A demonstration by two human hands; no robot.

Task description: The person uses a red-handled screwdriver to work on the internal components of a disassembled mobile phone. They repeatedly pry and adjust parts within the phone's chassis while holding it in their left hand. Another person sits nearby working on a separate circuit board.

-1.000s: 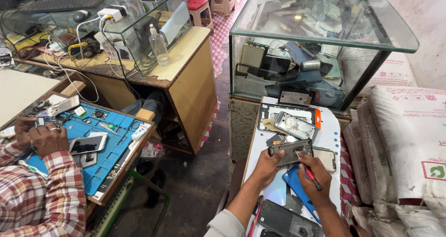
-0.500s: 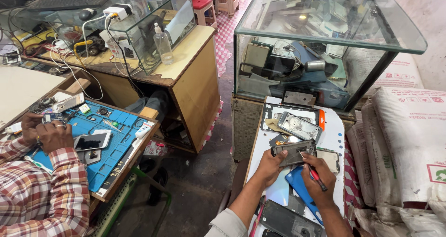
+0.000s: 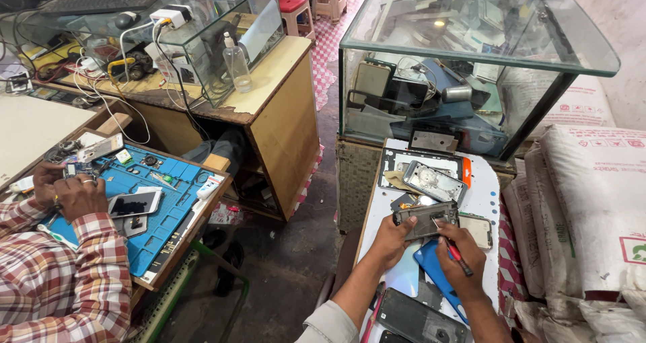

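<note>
Your left hand point(image 3: 392, 237) grips the near left end of an opened phone body point(image 3: 425, 220), fingers curled round its edge and thumb on top, holding it just above the white desk point(image 3: 486, 196); the body is a flat, dark grey rectangle with rounded corners, its inner side up, dull metal and small dark parts showing across it. Your right hand point(image 3: 457, 255) is pinched shut on a thin red-handled tool point(image 3: 455, 252), whose fine tip touches the phone body's right half. Under your hands lie a glossy pale-blue back panel point(image 3: 406, 276) and a bright blue flat case point(image 3: 441, 276), both smooth plastic. Just beyond the phone body rests a second opened phone shell point(image 3: 434, 181), silvery and shiny inside, tilted across a white tray with an orange edge point(image 3: 465, 171). To the right, touching nothing you hold, sits a small beige-screened phone point(image 3: 476, 230). At the near edge a black, matte phone point(image 3: 416, 319) lies flat. Behind the desk stands a glass display case point(image 3: 471, 60) with clear walls and dark frame, crowded with parts. Coarse woven white sacks point(image 3: 592, 208) slump on the right. At far left another person in a checked sleeve point(image 3: 60, 276) works both hands over a blue rubbery mat point(image 3: 161, 202) on a wooden desk
</note>
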